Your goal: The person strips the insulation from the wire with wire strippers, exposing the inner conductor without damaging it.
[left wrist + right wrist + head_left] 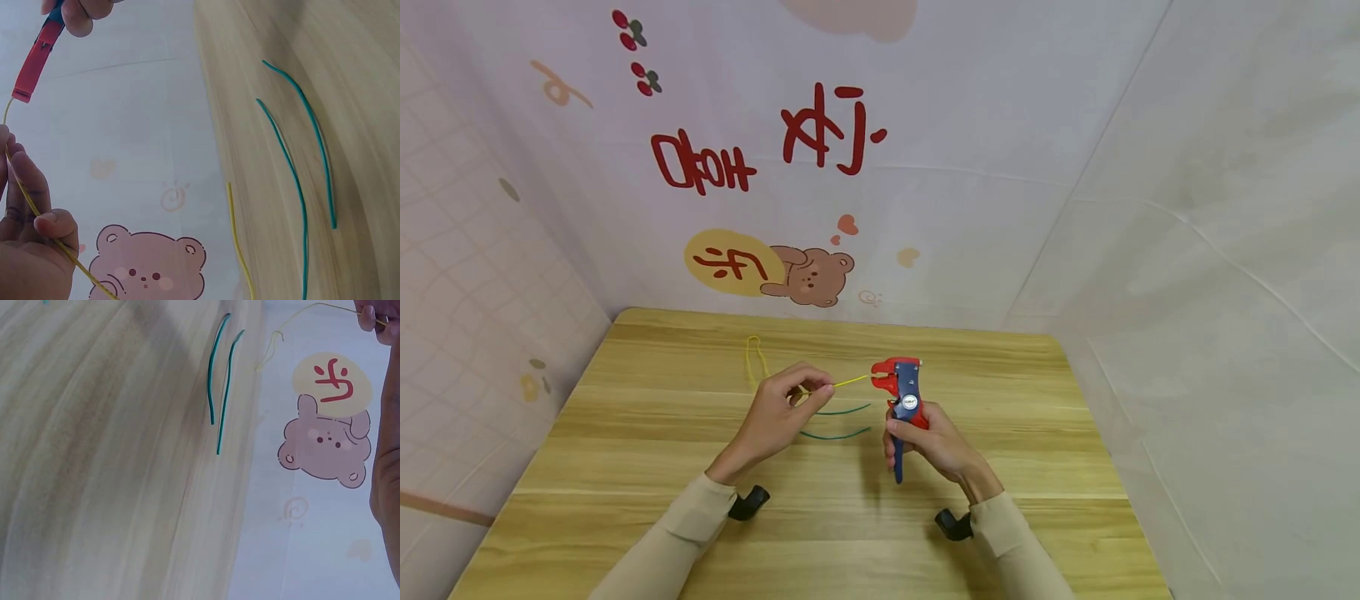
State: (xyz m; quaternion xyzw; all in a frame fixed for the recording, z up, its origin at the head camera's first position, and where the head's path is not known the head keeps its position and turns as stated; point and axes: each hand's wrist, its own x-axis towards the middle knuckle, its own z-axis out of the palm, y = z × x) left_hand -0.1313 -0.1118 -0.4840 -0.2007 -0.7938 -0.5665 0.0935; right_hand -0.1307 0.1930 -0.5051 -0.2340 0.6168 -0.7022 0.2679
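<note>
A yellow wire point(850, 381) is held in the air above the table point(1037, 458), pinched near its end between the thumb and fingers of the left hand point(786, 407), with only a short length left projecting, presumably so that the thin tip can be kept straight and steady. The red-and-blue wire stripper point(907, 386) is gripped in the right hand point(938, 439), thumb and fingers wrapped round its handles, and its nose is turned toward the wire, apparently so that the two can be lined up. The red jaws are parted in the head view; whether the tip is touching them cannot be told. The slack is trailed behind the left hand toward the table's back edge, nearer the back left corner than the right, likely to be kept out of the way; whether the yellow strand point(235, 231) seen there in the left wrist view is part of the same wire is unclear. Two green wires point(325, 159) are laid roughly side by side on the table, apart from each other, perhaps for easy reach
</note>
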